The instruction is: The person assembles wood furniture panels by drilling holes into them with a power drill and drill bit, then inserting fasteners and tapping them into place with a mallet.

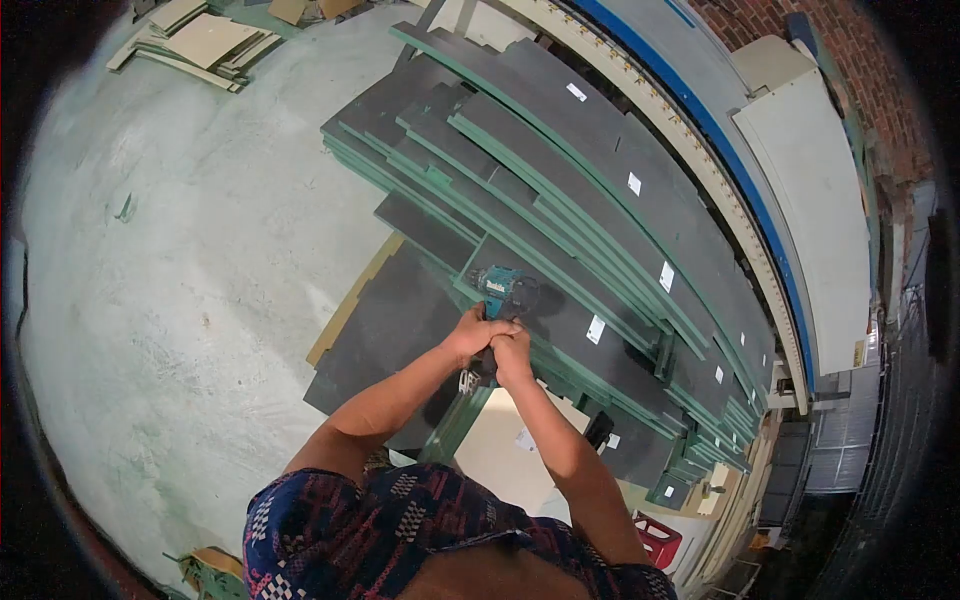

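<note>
Apparently, both hands (492, 340) hold a drill (503, 288).

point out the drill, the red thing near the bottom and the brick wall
teal drill (497, 282): head view, on its upper body
red object (659, 541): head view, on its upper part
brick wall (868, 68): head view, on its bare bricks

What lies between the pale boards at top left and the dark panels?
Bare floor separates the pale boards from the dark panels in the head view.

Teal-and-black drill (500, 286); dark panels (400, 318), green edges.
</note>
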Demonstrator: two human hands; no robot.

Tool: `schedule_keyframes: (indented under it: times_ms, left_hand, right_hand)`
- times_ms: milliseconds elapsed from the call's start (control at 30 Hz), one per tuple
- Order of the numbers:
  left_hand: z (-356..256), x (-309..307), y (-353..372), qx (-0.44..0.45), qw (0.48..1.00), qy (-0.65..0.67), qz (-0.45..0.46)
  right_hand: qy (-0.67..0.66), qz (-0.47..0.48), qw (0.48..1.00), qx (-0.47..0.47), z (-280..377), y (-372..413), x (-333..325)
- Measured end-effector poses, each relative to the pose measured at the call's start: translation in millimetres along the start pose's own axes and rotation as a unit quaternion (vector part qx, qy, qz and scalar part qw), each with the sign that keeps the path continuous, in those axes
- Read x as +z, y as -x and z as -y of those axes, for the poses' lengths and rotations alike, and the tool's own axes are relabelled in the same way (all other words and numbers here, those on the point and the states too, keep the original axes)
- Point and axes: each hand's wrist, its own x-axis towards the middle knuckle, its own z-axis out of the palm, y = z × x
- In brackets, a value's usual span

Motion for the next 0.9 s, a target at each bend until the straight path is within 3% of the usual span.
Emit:
schedule_keyframes:
  times_ms: [233,367,633,700,800,900]
  left_hand:
    - [16.9,-9.9,-64.5,-0.002,1.000,0.003,0.015]
    - [-12.9,6.3,-54.0,0.007,1.000,-0.002,-0.008]
    - [-4.3,-1.2,-71.6,0.004,1.000,-0.025,0.003]
    - [6.2,-3.0,-76.8,0.034,0.999,-0.015,0.028]
    - [-7.2,1.3,-54.7,-0.013,0.990,-0.142,0.014]
    - [5.4,-10.6,-53.9,0.031,0.986,-0.159,0.026]
  right_hand:
    - [-0.007,0.001,0.998,-0.063,18.2,-28.0,0.1]
    - [0.016,-0.036,0.999,-0.033,20.0,-47.9,-3.3]
    - [-0.017,-0.035,0.999,-0.033,25.6,-48.8,0.2]
    - [0.028,-0.032,0.999,-0.003,17.8,-55.5,-9.9]
    - [0.022,-0.029,0.999,-0.018,33.3,-35.0,-11.3]
    - [-0.032,-0.050,0.998,-0.012,41.0,-13.2,-24.9]
